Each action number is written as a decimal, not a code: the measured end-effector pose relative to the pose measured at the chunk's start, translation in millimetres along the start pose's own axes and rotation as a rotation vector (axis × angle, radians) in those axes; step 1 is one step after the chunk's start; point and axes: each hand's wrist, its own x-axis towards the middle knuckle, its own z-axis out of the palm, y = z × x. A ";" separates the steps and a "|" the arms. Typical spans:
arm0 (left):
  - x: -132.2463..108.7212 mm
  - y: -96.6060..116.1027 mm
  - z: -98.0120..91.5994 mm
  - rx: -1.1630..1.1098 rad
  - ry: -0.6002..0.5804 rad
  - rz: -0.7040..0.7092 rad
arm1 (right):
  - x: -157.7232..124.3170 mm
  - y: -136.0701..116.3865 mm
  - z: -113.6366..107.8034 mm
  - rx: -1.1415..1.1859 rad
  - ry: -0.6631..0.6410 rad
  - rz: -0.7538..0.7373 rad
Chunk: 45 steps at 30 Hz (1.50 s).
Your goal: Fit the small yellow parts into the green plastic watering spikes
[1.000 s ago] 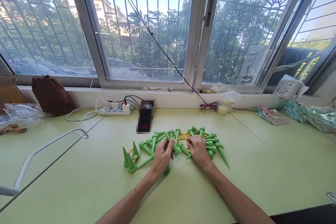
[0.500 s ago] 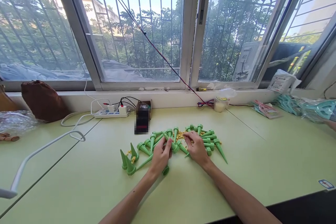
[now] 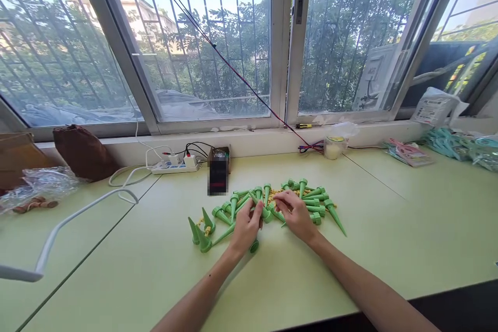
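Note:
My left hand [image 3: 246,227] is closed around a green plastic cone-shaped spike [image 3: 266,215], its wide capped end pointing right and its tip up and left. Just to the right, my right hand [image 3: 298,216] has thumb and fingers pinched together over small yellow pieces [image 3: 274,197]; whatever the pinch holds is too small to make out. More green spikes [image 3: 335,216] lie around both hands. Under my left wrist sits a round green cap [image 3: 253,246]. Several green cones [image 3: 204,241] stand upright on the left, with yellow pieces among them.
Behind the spikes stands a small dark box [image 3: 218,174]. A power strip [image 3: 175,166] with cables, a brown bag [image 3: 83,153] and a jar [image 3: 333,148] line the window sill. A white bent tube [image 3: 58,231] reaches in from the left over the pale green table [image 3: 116,275].
The whole view has shifted, so things appear slightly to the right. Both hands keep nearly the same pose, the left still holding the spike.

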 end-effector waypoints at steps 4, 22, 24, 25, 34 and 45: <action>0.6 -1.9 0.2 0.002 -0.005 0.008 | 0.1 0.3 0.3 0.007 -0.017 0.006; 0.8 11.0 1.3 -0.094 0.004 -0.004 | -0.6 -4.4 0.4 -0.071 0.000 0.048; 1.2 10.4 1.0 -0.094 0.008 -0.006 | -1.1 -5.8 0.7 -0.074 0.012 0.032; 1.4 9.8 0.9 -0.090 0.008 -0.005 | -1.4 -6.2 0.8 -0.078 0.017 0.023; 2.6 7.6 0.0 -0.077 -0.004 -0.002 | -2.6 -7.5 0.8 -0.094 0.008 -0.029; 1.6 6.9 -0.7 -0.093 -0.036 -0.012 | -3.5 -11.0 0.1 -0.084 -0.010 -0.021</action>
